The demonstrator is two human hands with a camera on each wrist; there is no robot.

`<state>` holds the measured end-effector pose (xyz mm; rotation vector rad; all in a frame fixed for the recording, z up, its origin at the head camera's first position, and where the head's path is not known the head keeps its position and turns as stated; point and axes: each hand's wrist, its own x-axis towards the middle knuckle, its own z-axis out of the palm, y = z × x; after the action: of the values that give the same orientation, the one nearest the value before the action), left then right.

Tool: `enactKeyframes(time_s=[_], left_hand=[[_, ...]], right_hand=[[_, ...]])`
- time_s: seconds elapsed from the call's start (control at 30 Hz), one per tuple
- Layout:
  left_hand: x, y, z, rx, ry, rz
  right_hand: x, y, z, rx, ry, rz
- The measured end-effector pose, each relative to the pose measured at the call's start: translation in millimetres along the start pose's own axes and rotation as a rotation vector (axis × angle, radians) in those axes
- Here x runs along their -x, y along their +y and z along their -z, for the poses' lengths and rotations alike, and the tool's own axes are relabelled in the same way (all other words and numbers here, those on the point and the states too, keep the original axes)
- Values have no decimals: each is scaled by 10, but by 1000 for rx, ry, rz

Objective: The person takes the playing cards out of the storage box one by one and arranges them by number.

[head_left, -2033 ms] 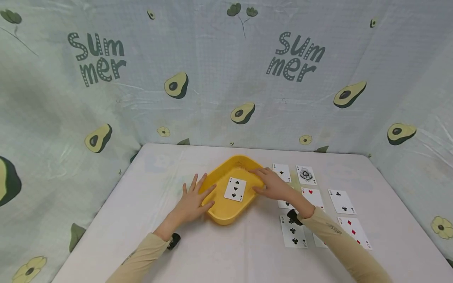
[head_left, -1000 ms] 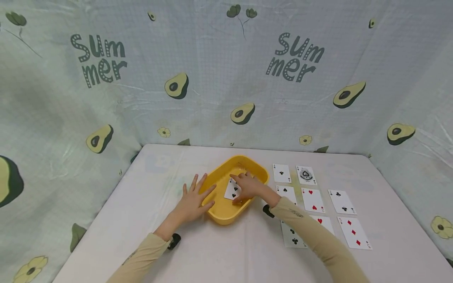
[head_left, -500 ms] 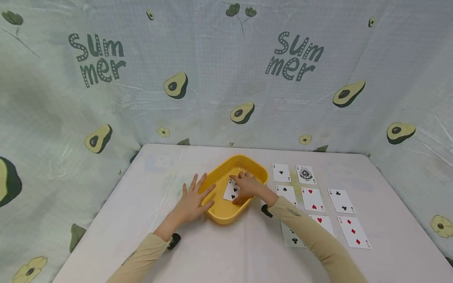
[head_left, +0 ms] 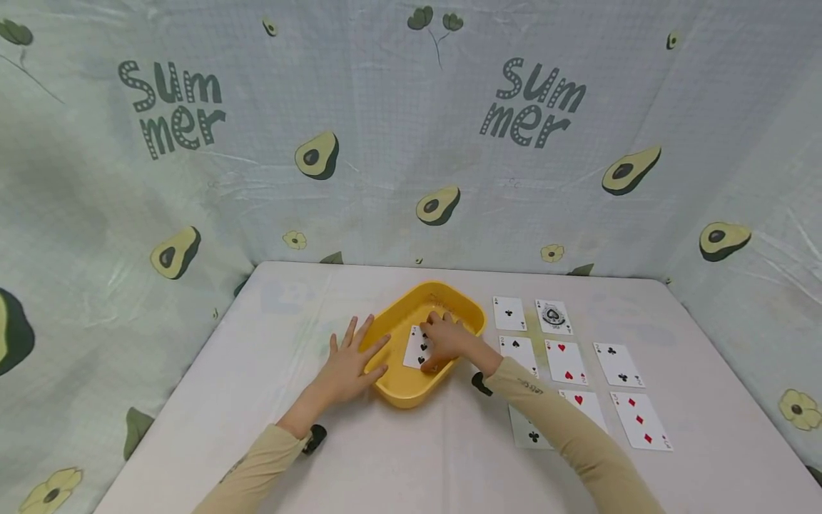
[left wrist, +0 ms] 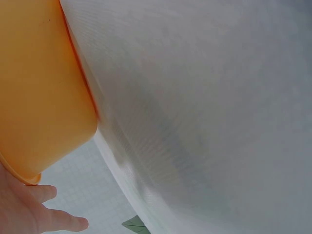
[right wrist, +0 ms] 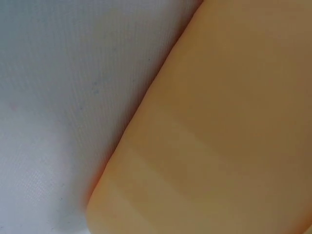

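Observation:
A yellow plastic tray (head_left: pixel 398 392) sits on the table, with a white playing card (head_left: pixel 414 350) of black spades inside it. My right hand (head_left: pixel 446 339) reaches over the tray's right rim and pinches the card, thumb at its near edge and fingers at its far edge. The hand covers the card's right part. My left hand (head_left: pixel 347 368) rests spread against the tray's left rim; its fingers (left wrist: pixel 63 220) are straight in the left wrist view. In the right wrist view the tray's outer wall (right wrist: pixel 204 126) fills much of the picture and the hand is hidden.
Right of the tray, several face-up cards lie in rows, among them an ace of clubs (head_left: pixel 510 314), an ace of spades (head_left: pixel 554 317), a two of hearts (head_left: pixel 566 361), a two of clubs (head_left: pixel 618 365) and a three of diamonds (head_left: pixel 641 421). A printed cloth (head_left: pixel 372 221) hangs behind.
My right hand has moved left from the tray's right rim onto the card and pinches it. The card has shifted slightly within the tray. The left hand stays in place.

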<state>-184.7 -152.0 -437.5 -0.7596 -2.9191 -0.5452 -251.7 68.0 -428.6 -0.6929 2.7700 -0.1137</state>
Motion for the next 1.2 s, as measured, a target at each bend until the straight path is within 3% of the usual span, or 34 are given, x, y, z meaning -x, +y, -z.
enactKeyframes(time_s=[0.83, 1.2], left_hand=[[2, -9, -8, -2, -15, 11], [5, -18, -6, -15, 6, -13]], right_hand=[[28, -43, 34, 41, -29, 40], [10, -41, 13, 55, -26, 74]])
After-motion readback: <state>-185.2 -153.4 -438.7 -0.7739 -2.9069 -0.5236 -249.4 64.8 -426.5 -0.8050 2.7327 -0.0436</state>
